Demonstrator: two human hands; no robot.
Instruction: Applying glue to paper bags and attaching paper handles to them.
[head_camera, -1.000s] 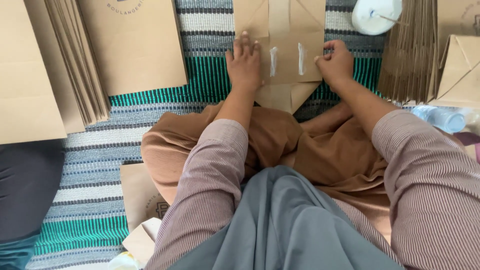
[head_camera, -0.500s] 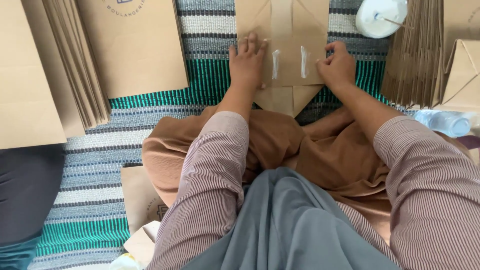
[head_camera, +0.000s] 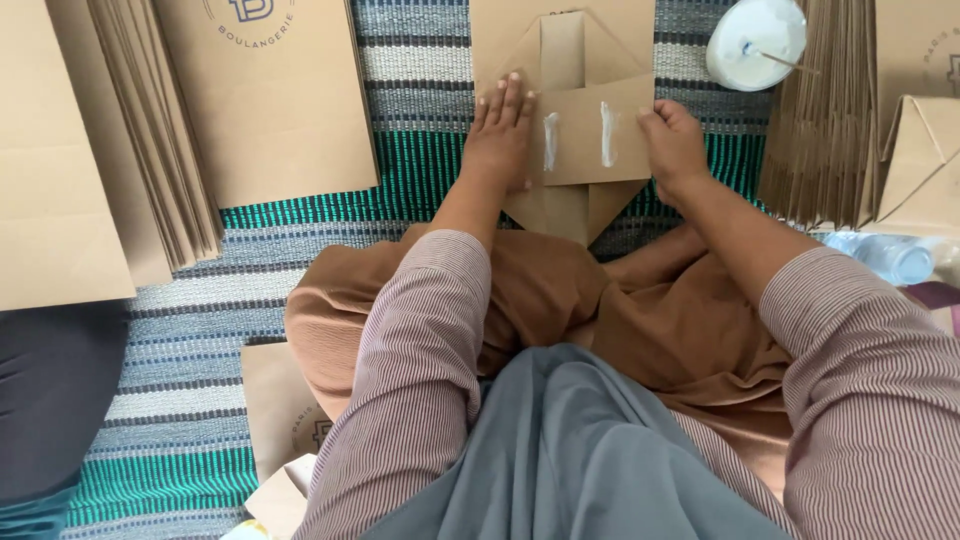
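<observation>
Rug (head_camera: 300, 250), woven in teal, grey and white stripes, covers the floor under everything. Lap in brown cloth and a grey garment fills the lower middle, with striped sleeves (head_camera: 420, 370) running up from both sides. Flat brown bags (head_camera: 265, 100) lie at upper left, beside a fanned stack (head_camera: 160, 140) of more bags, and another flat sheet (head_camera: 50, 170) sits at the far left edge. A second stack (head_camera: 820, 140) stands on edge at upper right, with an opened bag (head_camera: 925, 160) just beside it. The bag (head_camera: 585, 130) being worked lies on the rug straight ahead of the knees, its bottom folded into flaps, with two white glue strips (head_camera: 578, 138) on the middle flap. Left hand (head_camera: 500, 135) lies flat and spread, pressing the left side of the fold. Right hand (head_camera: 675, 145) is curled, fingers pinching the right edge of the flap. A round white glue dish (head_camera: 755, 40) with a thin stick (head_camera: 780, 60) resting in it sits near the right hand, above it. A clear bottle (head_camera: 890, 258) lies at the right edge.
</observation>
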